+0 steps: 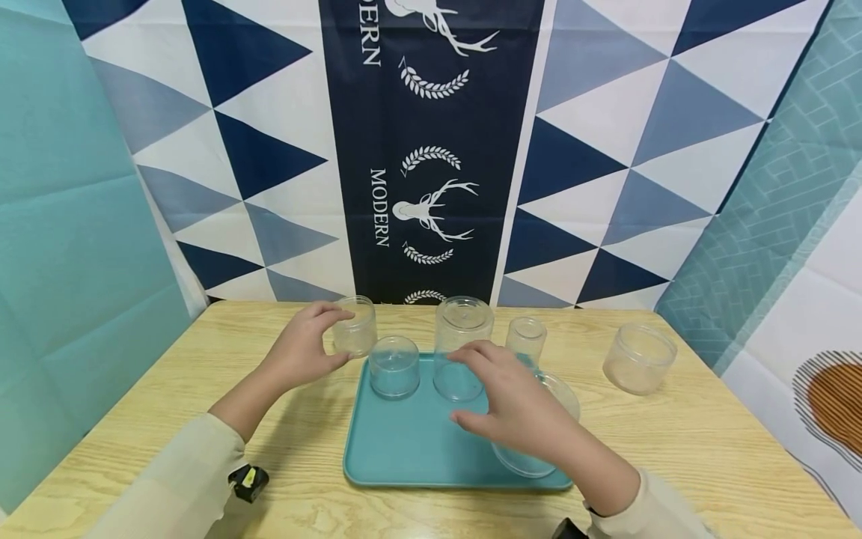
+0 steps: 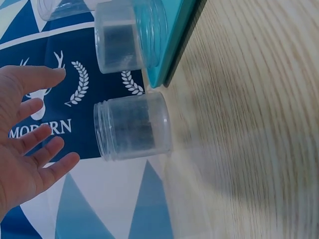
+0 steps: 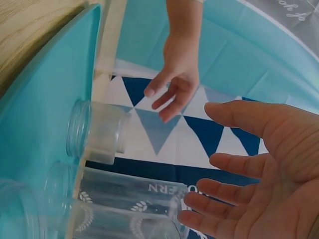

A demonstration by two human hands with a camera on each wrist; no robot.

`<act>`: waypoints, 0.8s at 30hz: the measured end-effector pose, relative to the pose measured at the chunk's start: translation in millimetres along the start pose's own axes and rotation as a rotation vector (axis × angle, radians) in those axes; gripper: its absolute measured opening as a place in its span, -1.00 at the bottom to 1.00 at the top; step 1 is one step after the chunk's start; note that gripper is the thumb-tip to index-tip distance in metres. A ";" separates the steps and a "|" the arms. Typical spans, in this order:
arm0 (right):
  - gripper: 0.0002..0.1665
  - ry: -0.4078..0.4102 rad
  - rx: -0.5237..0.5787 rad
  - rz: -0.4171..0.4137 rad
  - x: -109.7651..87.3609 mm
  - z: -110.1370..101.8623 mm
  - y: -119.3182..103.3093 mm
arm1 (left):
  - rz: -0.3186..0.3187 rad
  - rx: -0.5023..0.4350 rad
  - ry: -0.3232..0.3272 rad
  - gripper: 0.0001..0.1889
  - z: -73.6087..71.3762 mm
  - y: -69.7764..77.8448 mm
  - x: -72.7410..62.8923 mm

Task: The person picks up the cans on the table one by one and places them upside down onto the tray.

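Note:
A short clear plastic jar (image 1: 355, 337) stands mouth up on the table, just off the tray's back left corner. My left hand (image 1: 306, 344) is beside this jar (image 2: 132, 127), fingers and thumb spread; a gap shows between them in the left wrist view. Over the teal tray (image 1: 417, 449) hovers my right hand (image 1: 515, 400), its fingers relaxed and holding nothing. Behind it on the tray are an upside-down short jar (image 1: 394, 368), a tall clear jar (image 1: 459, 382) and a narrow jar (image 1: 527, 340). My right hand partly hides a wide clear jar (image 1: 528, 460).
Another short clear jar (image 1: 640, 359) sits on the wooden table (image 1: 673, 442) to the right of the tray. A patterned cloth (image 1: 431, 150) hangs behind the table's back edge, and a teal cloth (image 1: 87, 224) lines the left side.

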State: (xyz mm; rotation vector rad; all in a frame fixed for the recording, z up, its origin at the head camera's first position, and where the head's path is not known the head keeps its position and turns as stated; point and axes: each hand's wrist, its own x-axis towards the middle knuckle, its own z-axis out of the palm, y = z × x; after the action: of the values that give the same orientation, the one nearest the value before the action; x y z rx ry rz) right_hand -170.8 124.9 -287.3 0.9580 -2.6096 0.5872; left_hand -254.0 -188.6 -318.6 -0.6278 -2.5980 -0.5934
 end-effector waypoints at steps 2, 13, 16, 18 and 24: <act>-0.26 -0.007 -0.001 0.004 1.8 2.6 -1.2 | 0.002 0.005 -0.005 -0.39 1.6 -1.6 2.2; -0.21 -0.055 0.011 0.047 12.2 17.3 -11.3 | -0.050 0.047 -0.076 -0.32 6.3 -7.7 15.3; -0.20 -0.069 0.026 0.060 16.0 21.3 -14.4 | -0.069 0.068 -0.103 -0.29 8.3 -11.0 20.7; -0.19 -0.079 0.033 0.069 18.4 24.0 -16.4 | -0.065 0.082 -0.121 -0.27 10.2 -13.3 24.3; -0.15 -0.109 0.053 0.078 26.2 32.8 -21.2 | -0.063 0.114 -0.163 -0.23 15.6 -17.1 34.7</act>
State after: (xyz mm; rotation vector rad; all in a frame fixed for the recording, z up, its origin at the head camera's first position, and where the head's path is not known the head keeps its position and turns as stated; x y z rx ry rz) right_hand -180.4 80.5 -299.4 0.9320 -2.7510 0.6439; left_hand -295.3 -183.3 -320.4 -0.5819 -2.7896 -0.4256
